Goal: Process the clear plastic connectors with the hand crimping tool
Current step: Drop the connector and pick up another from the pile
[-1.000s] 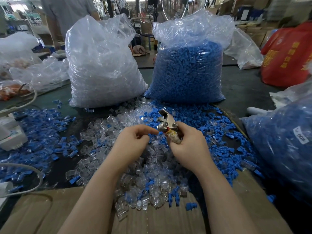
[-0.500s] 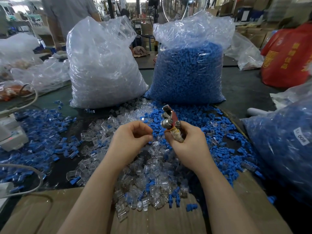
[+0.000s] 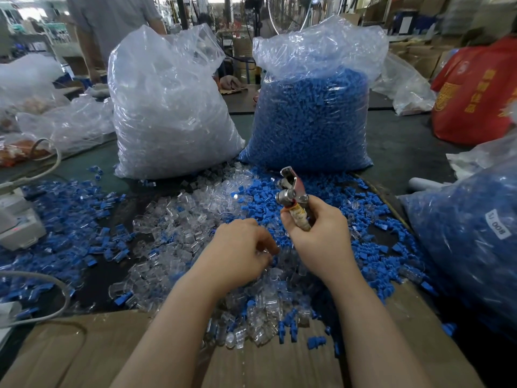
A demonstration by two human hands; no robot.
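The left hand is motion-blurred at its fingertips, so any clear connector there cannot be told. The crimping tool handles vanish inside the right hand. At three o'clock, the blue bag runs off-frame.

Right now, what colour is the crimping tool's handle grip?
Yellowish tan with a red band at its top, on the hand crimping tool held by the right hand; head view.

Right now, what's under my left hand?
The left hand is down on the heap of clear plastic connectors, with a few blue pieces mixed in. Whether its curled fingers hold a connector is hidden.
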